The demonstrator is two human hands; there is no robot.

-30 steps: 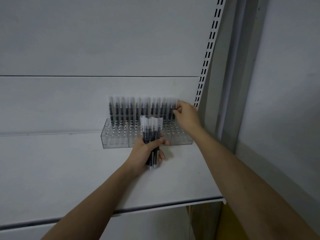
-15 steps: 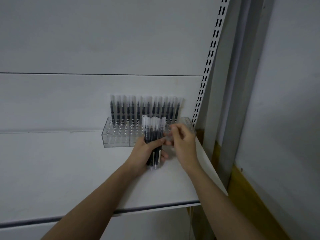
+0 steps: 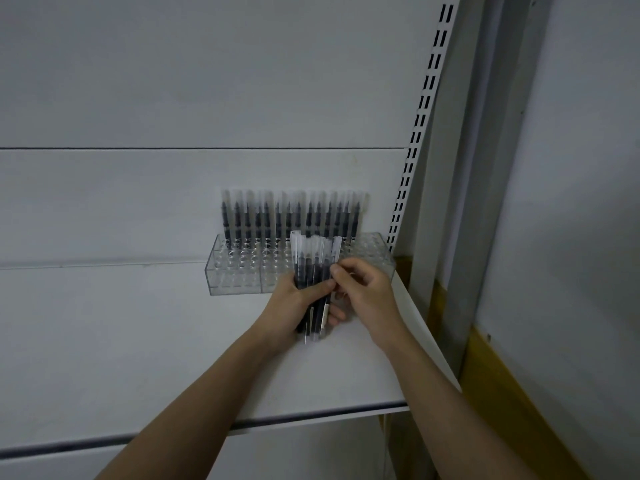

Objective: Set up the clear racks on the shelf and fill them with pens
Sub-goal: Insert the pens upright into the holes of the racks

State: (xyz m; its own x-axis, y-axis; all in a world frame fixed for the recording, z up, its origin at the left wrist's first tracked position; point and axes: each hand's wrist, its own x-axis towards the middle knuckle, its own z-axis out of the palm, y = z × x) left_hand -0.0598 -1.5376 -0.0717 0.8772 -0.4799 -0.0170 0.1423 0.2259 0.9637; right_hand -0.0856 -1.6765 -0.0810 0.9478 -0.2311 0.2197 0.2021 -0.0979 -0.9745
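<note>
My left hand (image 3: 294, 303) sits at the centre of the frame, fingers wrapped round a bundle of pens (image 3: 313, 275) held upright, caps up, forearm reaching in from the lower left. My right hand (image 3: 363, 292) comes in from the lower right, wrist bent inward, thumb and forefinger pinching one pen at the right edge of the bundle. Just behind both hands the clear racks (image 3: 242, 271) stand side by side on the white shelf (image 3: 138, 341), against the back panel. A row of pens (image 3: 294, 216) stands upright in the rearmost holes; the front holes show bare.
</note>
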